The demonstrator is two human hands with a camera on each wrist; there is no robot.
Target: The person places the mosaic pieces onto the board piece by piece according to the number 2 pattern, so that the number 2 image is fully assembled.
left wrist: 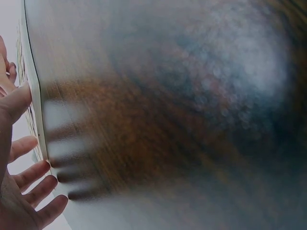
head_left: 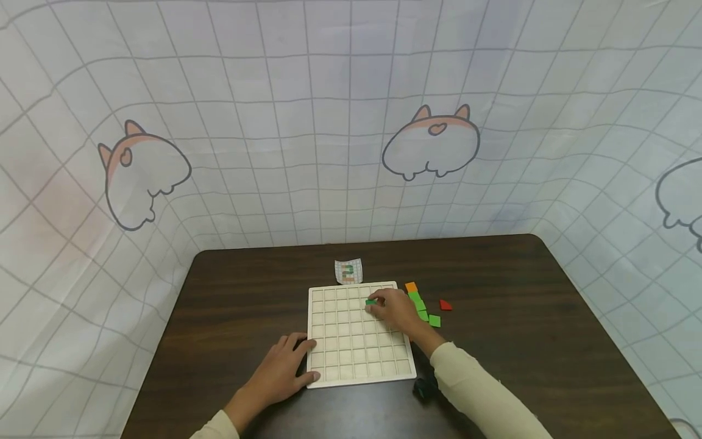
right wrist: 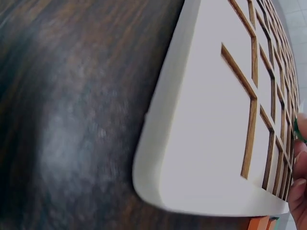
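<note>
A cream grid board (head_left: 351,337) with square cells lies flat on the dark table. My left hand (head_left: 280,369) rests at the board's left edge, its fingers spread, with the thumb touching the rim; the left wrist view shows the same hand (left wrist: 29,201) along that edge. Over the upper right cells, my right hand (head_left: 396,310) pinches a small green tile (head_left: 370,302) between thumb and fingers. Only a sliver of that tile (right wrist: 299,132) shows at the right wrist view's edge. Whether it touches the board I cannot tell.
Beside the board's right edge lie an orange tile (head_left: 411,286), several green tiles (head_left: 418,303) and a red piece (head_left: 445,305). A pattern card (head_left: 348,272) sits behind the board. Near its front right corner is a small dark object (head_left: 423,389). A patterned curtain (head_left: 285,152) surrounds the table.
</note>
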